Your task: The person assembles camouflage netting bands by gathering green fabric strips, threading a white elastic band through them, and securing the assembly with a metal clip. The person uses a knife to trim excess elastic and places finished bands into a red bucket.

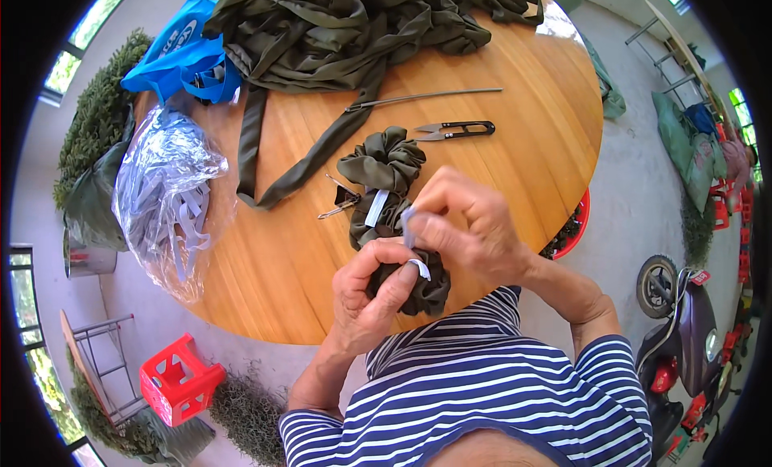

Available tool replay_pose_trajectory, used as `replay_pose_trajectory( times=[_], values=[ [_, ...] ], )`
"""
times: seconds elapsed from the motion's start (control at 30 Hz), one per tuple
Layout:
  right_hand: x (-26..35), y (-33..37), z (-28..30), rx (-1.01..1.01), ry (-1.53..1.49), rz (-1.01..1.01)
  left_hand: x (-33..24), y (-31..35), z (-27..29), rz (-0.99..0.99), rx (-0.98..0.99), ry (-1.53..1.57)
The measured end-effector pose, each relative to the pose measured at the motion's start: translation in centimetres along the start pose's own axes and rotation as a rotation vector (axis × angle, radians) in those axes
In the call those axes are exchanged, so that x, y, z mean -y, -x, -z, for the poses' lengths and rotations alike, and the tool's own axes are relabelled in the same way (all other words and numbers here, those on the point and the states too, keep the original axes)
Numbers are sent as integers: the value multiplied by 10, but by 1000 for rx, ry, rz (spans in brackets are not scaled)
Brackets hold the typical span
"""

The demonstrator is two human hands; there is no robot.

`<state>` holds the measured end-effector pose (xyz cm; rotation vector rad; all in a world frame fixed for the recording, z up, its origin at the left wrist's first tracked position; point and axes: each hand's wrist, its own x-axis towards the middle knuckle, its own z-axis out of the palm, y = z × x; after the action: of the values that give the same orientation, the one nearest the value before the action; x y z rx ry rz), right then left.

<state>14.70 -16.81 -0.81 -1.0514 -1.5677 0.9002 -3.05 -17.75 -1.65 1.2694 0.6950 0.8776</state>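
Observation:
Near the table's front edge, my left hand (pixel 366 290) pinches a gathered dark green fabric scrunchie (pixel 431 295) and a white elastic band (pixel 421 267) coming out of it. My right hand (pixel 474 226) is closed in a pinch on a pale elastic end (pixel 408 227), just above the left fingertips. Behind the hands lies another dark green scrunchie (pixel 390 157), with a white elastic strip (pixel 377 207) beside its lower edge. A black binder clip (pixel 344 196) touches its left side. Farther back are black thread snips (pixel 462 130) and a thin metal rod (pixel 434 96).
A heap of dark green fabric (pixel 322 41) covers the far side of the round wooden table (pixel 273 266), with one strip looping forward. At the left lie a clear plastic bag of pale elastics (pixel 169 193) and a blue bag (pixel 181 53). A red stool (pixel 181 378) stands on the floor.

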Motion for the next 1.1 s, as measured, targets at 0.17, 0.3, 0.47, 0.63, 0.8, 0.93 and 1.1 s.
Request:
replay_pose_trajectory(
  times=[0.17,0.3,0.47,0.63,0.8,0.93,1.1],
  values=[
    [8,0,0,-173,-135,-8,11,8,-2,35,-1,326],
    [9,5,-14,-8,-366,-413,12,9,-13,16,-186,460],
    [5,9,-6,208,-310,-374,13,5,-15,-11,-233,403],
    [5,13,-10,89,-430,-454,18,6,-21,55,-309,566],
    [9,19,-17,14,-398,-122,15,1,-18,172,-271,763],
    [15,20,-16,-7,-624,-397,14,2,-25,-17,-444,336],
    [13,14,-4,18,-688,-684,6,0,-15,-155,-332,-91]
  ],
)
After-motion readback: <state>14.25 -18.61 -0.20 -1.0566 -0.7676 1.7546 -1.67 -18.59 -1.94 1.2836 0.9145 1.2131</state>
